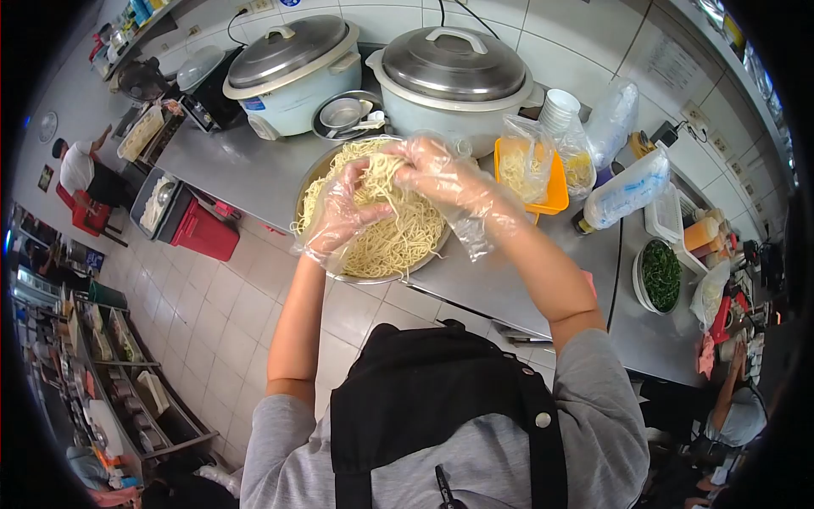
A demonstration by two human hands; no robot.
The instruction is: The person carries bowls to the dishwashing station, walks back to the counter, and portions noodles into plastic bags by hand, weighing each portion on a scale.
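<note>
Pale yellow noodles [398, 244] fill a wide, round metal bowl [366, 279] at the counter's front edge. Thin clear plastic gloves cover both my hands. My right hand [437, 176] is closed on a bunch of noodles [383, 174] raised over the heap. At the bowl's left side, my left hand [341, 212] is held over the noodles, thumb and fingers apart, close beside that bunch. Whether its fingertips touch the strands is hard to make out.
Behind the bowl stand two large lidded cookers [292, 76] [454, 81]. An orange basket [553, 191] holding a plastic bag is to its right, near stacked white cups [560, 110]. Farther right sits a bowl of chopped greens [660, 276]. Other people [80, 165] [736, 416] are nearby.
</note>
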